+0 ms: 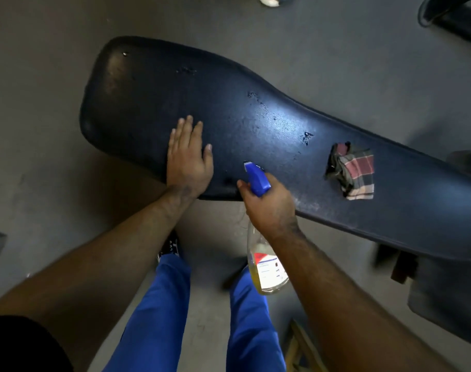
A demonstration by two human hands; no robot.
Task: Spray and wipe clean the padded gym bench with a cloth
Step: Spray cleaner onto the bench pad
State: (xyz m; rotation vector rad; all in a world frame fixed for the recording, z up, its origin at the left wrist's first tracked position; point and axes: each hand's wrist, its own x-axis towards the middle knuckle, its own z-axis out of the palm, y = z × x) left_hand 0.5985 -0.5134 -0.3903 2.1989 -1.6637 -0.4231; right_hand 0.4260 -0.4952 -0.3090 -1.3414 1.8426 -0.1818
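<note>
A long dark blue padded bench (229,108) runs from upper left to right, its surface worn with small tears and wet sheen near the middle. My left hand (188,159) rests flat on the pad near its front edge, fingers straight. My right hand (269,205) grips the neck of a clear spray bottle (266,267) with yellowish liquid; its blue trigger head (257,178) points at the pad. A crumpled checked cloth (352,173) lies on the bench to the right, apart from both hands.
Grey floor (41,76) surrounds the bench. My legs in blue trousers (159,304) stand below the pad's front edge. Dark equipment (454,17) sits at the top right, a shoe (269,0) at the top edge, and a bench support (401,267) under the right end.
</note>
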